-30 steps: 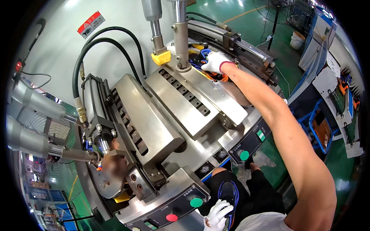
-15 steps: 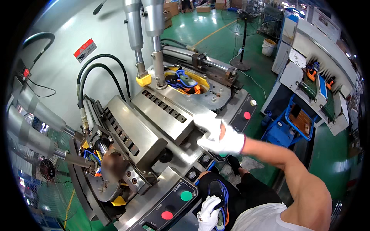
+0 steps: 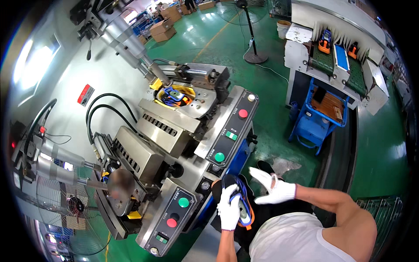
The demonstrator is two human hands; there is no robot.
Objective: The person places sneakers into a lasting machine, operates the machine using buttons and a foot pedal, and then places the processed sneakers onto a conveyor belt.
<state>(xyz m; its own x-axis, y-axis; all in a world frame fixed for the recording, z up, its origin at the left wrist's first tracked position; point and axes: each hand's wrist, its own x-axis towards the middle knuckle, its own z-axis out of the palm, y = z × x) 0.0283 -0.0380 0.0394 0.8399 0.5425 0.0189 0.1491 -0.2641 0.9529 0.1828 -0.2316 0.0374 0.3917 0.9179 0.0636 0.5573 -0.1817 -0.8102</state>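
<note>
In my lap lies a dark shoe [image 3: 247, 204] with blue edging and an orange tab at its near end. My left hand [image 3: 229, 207], in a white glove, has its fingers wrapped over the shoe's left side. My right hand [image 3: 276, 188], also white-gloved, hovers just right of the shoe with fingers and thumb apart and nothing in it. Ahead on the left stands a metal two-station press [image 3: 152, 131]. Another blue and orange shoe [image 3: 175, 97] sits in its far station, ringed by yellow pads. The near station's inside is mostly hidden.
Two sloping control panels, the far one [image 3: 222, 139] and the near one [image 3: 162, 229], carry green and red buttons. A blue cart [image 3: 312, 126] stands on the right, before a conveyor machine [image 3: 301, 46] bearing shoes. A pedestal fan [image 3: 255, 56] is farther off.
My right hand has drawn back from beside the far control panel to near the shoe. My left hand has kept hold of the shoe. The view has swung to the right.
</note>
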